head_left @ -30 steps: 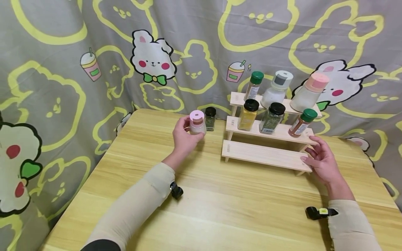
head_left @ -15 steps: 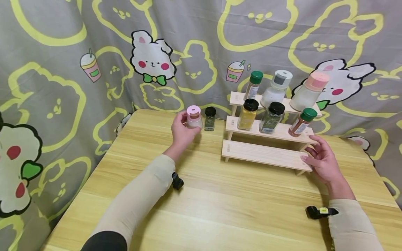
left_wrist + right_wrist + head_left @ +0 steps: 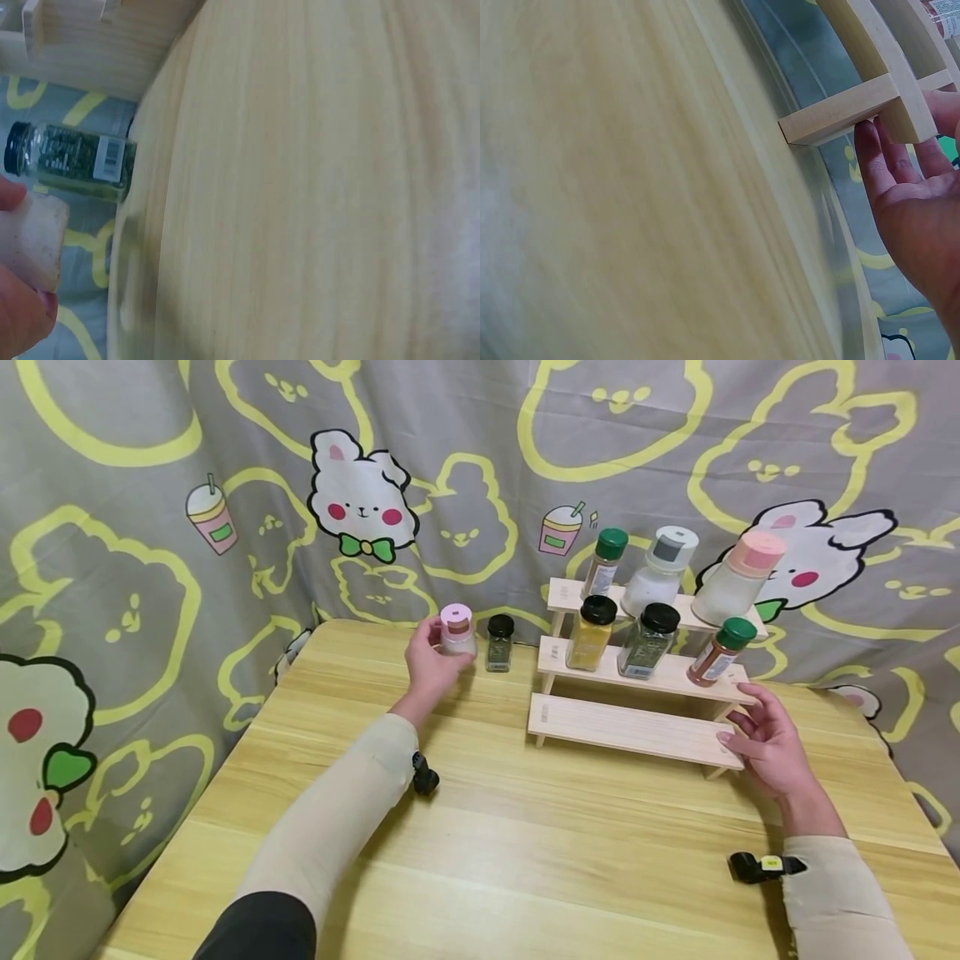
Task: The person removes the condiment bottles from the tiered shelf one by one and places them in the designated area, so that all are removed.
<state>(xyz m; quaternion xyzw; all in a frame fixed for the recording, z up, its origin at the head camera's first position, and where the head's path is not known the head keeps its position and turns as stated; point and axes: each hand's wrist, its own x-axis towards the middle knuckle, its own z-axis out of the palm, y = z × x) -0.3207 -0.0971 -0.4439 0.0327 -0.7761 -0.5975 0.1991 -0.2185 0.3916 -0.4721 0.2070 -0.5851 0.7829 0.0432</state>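
Note:
My left hand (image 3: 432,670) grips a small glass shaker with a pink lid (image 3: 457,620), fingers and thumb round its body. In the left wrist view the shaker's pale base (image 3: 37,238) shows between thumb and finger, with a gap between it and the table. Just right of it stands a black-capped jar of green herbs (image 3: 500,643), upright near the back edge. My right hand (image 3: 772,743) holds the right end of a three-tier wooden rack (image 3: 637,732), thumb on the lowest shelf. Several fingers press the rack's end leg (image 3: 844,112) in the right wrist view.
On the middle tier stand a yellow spice jar (image 3: 590,635), a herb jar (image 3: 648,643) and a green-capped red spice bottle (image 3: 722,652). The top tier bears a green-capped bottle (image 3: 604,564), a grey-and-white-lidded shaker (image 3: 662,572) and a pink-lidded shaker (image 3: 738,578). A patterned curtain (image 3: 465,435) hangs behind.
My left hand has carried the pink-lidded shaker a little left and back, opening a gap between it and the herb jar. The right hand and the rack stay in place.

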